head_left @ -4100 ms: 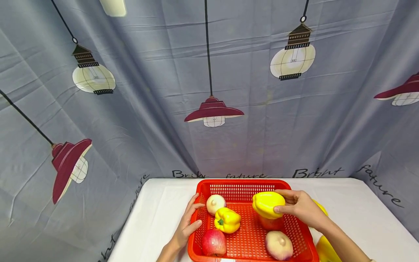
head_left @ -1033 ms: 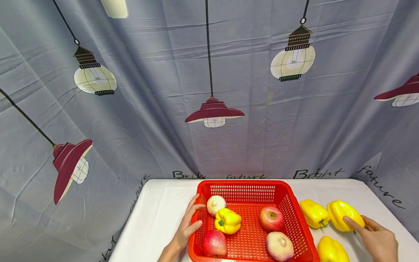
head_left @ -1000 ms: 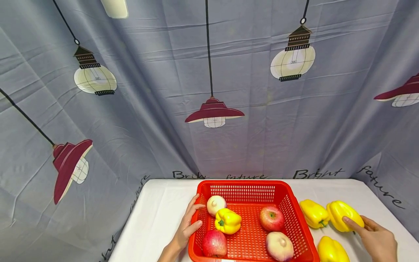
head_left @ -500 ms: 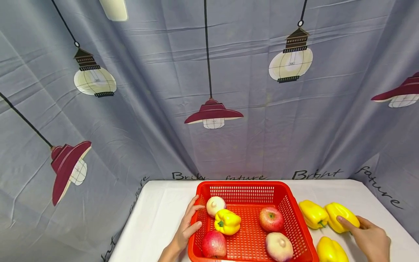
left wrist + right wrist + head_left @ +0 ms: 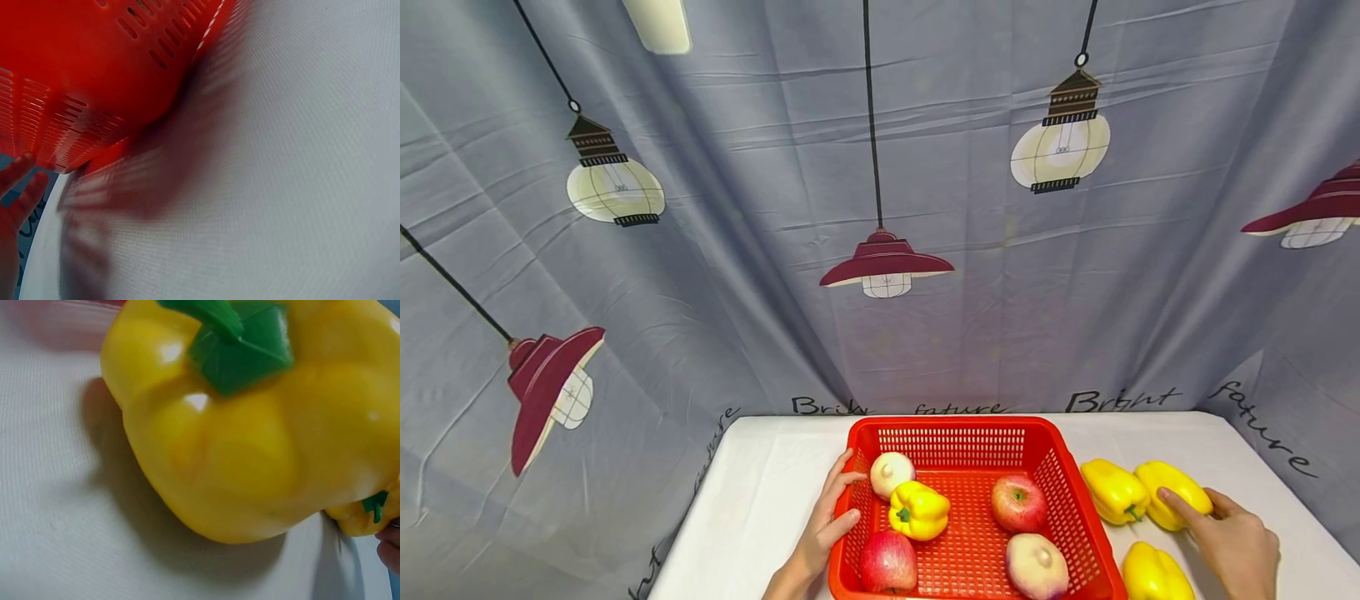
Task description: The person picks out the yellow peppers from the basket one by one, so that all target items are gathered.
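At the right of the head view, my right hand [image 5: 1236,537] grips a yellow bell pepper [image 5: 1172,492] between thumb and fingers, at the tabletop. A second yellow pepper [image 5: 1115,490] lies right against its left side, and a third [image 5: 1156,573] lies nearer the front, filling much of the right wrist view with its green stem [image 5: 250,344]. My left hand [image 5: 822,525] rests its extended fingers and thumb on the left rim of a red plastic basket [image 5: 951,422]. In the left wrist view two fingers [image 5: 25,194] touch the basket's slotted side.
Inside the basket are a yellow pepper [image 5: 919,511], a red apple [image 5: 888,562], another apple [image 5: 1018,503], and two pale, purple-tinged turnip-like vegetables [image 5: 891,474] [image 5: 1037,566]. A white cloth [image 5: 760,467] covers the table. A grey curtain with printed lamps [image 5: 970,333] hangs behind it.
Earlier my right hand held a yellow pepper over the basket; it then was at the table's right. Over the last second, hand and pepper shifted left towards the neighbouring pepper. The left hand stayed.
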`<move>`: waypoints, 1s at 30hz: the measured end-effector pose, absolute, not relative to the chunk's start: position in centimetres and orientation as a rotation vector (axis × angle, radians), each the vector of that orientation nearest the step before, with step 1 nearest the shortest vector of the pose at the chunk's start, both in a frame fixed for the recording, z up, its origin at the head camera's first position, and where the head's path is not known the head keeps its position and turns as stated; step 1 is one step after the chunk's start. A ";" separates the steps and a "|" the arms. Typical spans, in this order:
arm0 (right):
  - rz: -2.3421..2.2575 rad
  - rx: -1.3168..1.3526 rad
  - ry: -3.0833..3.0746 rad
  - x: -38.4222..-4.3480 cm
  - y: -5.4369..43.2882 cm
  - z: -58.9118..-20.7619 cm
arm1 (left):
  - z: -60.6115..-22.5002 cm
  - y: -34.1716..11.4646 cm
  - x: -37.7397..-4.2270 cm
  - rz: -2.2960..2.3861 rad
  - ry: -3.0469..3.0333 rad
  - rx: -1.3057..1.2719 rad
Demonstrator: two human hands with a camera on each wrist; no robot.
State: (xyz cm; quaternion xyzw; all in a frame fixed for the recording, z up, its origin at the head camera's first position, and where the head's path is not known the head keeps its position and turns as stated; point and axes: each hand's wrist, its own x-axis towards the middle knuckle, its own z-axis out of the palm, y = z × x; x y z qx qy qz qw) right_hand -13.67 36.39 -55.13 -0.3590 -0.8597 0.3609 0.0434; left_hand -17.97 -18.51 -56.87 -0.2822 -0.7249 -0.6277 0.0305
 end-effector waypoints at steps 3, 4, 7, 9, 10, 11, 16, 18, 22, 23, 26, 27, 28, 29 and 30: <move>1.113 -1.103 -2.619 -13.6 36.3 -55.2 | -56.9 -18.5 -18.0 -1.953 -2.238 -0.858; 1.118 -1.106 -2.612 -13.5 36.3 -55.2 | -57.0 -18.5 -18.0 -1.959 -2.240 -0.855; 1.121 -1.106 -2.600 -13.5 36.2 -55.3 | -57.0 -18.5 -18.0 -1.957 -2.236 -0.863; 1.117 -1.098 -2.595 -13.4 36.2 -55.3 | -57.0 -18.5 -18.0 -1.948 -2.226 -0.877; 1.116 -1.094 -2.592 -13.4 36.1 -55.4 | -57.1 -18.5 -18.0 -1.945 -2.219 -0.885; 1.114 -1.088 -2.589 -13.4 36.1 -55.4 | -57.0 -18.5 -18.0 -1.945 -2.211 -0.893; 1.083 -1.065 -2.590 -13.4 36.2 -55.7 | -56.9 -18.5 -17.9 -1.958 -2.190 -0.908; 1.058 -1.054 -2.602 -13.4 36.3 -55.8 | -56.9 -18.5 -17.9 -1.954 -2.191 -0.907; 1.004 -1.051 -2.647 -13.3 36.5 -55.9 | -56.9 -18.5 -17.9 -1.940 -2.196 -0.904; 0.993 -1.056 -2.657 -13.3 36.5 -56.0 | -56.9 -18.5 -17.9 -1.940 -2.196 -0.905; 0.971 -1.076 -2.683 -13.3 36.6 -56.1 | -56.8 -18.5 -17.9 -1.940 -2.200 -0.905; 0.972 -1.080 -2.686 -13.3 36.6 -56.2 | -56.8 -18.5 -17.9 -1.937 -2.201 -0.905; 0.975 -1.081 -2.684 -13.2 36.7 -56.2 | -56.8 -18.5 -17.9 -1.935 -2.202 -0.905; 0.983 -1.079 -2.678 -13.2 36.7 -56.3 | -56.8 -18.5 -17.9 -1.932 -2.203 -0.904; 0.990 -1.078 -2.676 -13.2 36.8 -56.3 | -56.8 -18.5 -17.9 -1.926 -2.205 -0.904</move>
